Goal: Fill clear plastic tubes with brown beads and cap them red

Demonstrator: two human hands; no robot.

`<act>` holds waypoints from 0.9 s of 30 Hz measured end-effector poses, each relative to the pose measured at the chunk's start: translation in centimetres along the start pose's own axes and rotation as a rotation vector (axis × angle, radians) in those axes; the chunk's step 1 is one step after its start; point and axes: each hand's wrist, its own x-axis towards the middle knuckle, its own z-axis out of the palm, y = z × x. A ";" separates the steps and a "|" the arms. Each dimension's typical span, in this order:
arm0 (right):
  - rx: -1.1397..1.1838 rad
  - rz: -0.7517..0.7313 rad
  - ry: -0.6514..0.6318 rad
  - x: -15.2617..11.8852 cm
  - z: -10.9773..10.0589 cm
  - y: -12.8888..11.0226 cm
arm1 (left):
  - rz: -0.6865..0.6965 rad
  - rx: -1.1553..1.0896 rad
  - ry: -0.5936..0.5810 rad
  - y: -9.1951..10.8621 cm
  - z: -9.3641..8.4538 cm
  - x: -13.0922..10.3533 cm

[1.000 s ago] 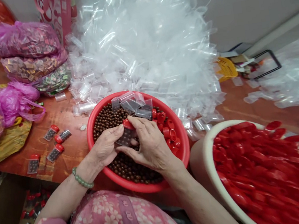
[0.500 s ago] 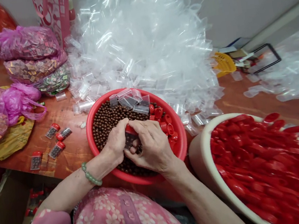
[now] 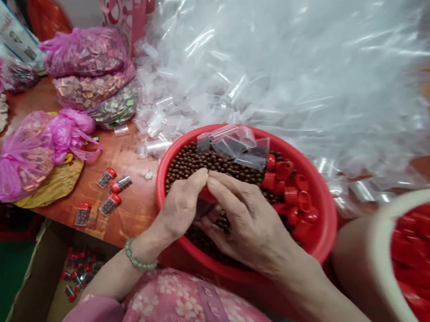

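Over a red basin (image 3: 331, 230) of brown beads (image 3: 183, 160), my two hands meet with thumbs and fingertips together. My left hand (image 3: 183, 203), a green bead bracelet at its wrist, is closed around a small red-capped container (image 3: 204, 205), mostly hidden by the fingers. My right hand (image 3: 242, 216) is closed on the same container from the other side. Clear plastic tubes (image 3: 232, 142) lie on the beads at the basin's back. Loose red caps (image 3: 291, 187) fill its right side.
Several filled red-capped containers (image 3: 109, 203) lie left on the table; more sit in a cardboard box (image 3: 36, 282) below. A large heap of clear tubes (image 3: 285, 66) stands behind. Pink bags (image 3: 83, 54) are back left, a cream bucket of red pieces (image 3: 371, 245) front right.
The view has swung left, so the box and left table show more and the bucket less. Both hands stay together on the container, which is now more covered by the fingers.
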 end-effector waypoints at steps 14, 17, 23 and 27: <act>-0.124 0.345 -0.245 -3.2 -1.9 6.0 | -0.089 1.212 0.530 -11.8 -15.4 -0.2; -0.147 0.368 -0.285 -2.8 -1.6 6.6 | -0.084 1.267 0.495 -11.6 -14.9 -1.4; -0.286 0.409 -0.382 -1.6 -0.8 9.6 | -0.353 1.281 0.697 -11.5 -14.0 -6.3; -0.313 0.421 -0.494 -1.1 0.2 11.9 | -0.430 1.244 0.727 -14.1 -13.8 -7.0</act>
